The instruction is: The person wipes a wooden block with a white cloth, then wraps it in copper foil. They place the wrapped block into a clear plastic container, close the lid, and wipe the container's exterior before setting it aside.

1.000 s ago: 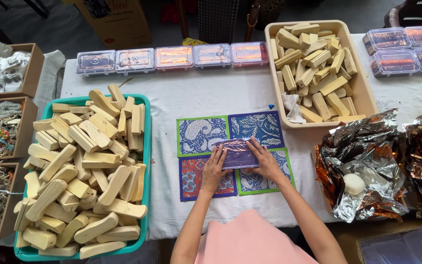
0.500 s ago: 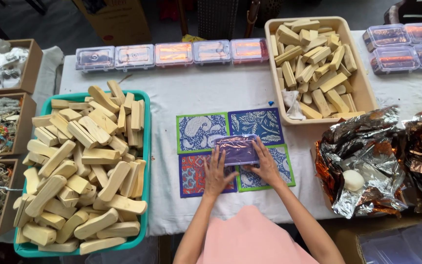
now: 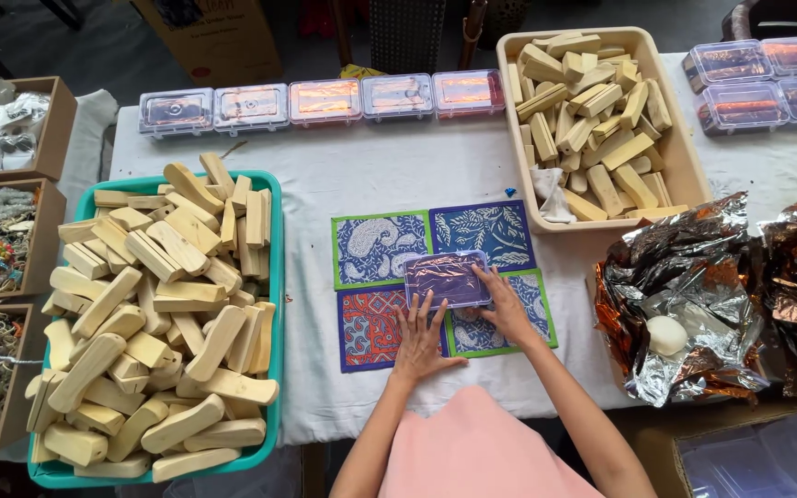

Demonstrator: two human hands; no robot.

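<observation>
A small clear plastic box with a purple foil-wrapped item inside lies at the middle of several patterned cloth squares on the white tablecloth. My right hand rests against the box's right front corner, fingers on its lid edge. My left hand lies flat with fingers spread on the red and blue square, just below the box and apart from it or barely touching.
A teal tub piled with wooden blocks stands at the left. A beige tub of wooden blocks sits at the back right. A row of closed clear boxes lines the far edge. Crumpled foil sheets with a white ball lie at the right. Boxes of beads stand far left.
My left hand has slid back off the box toward me and spread flat on the cloth. My right hand stays at the box's right side.
</observation>
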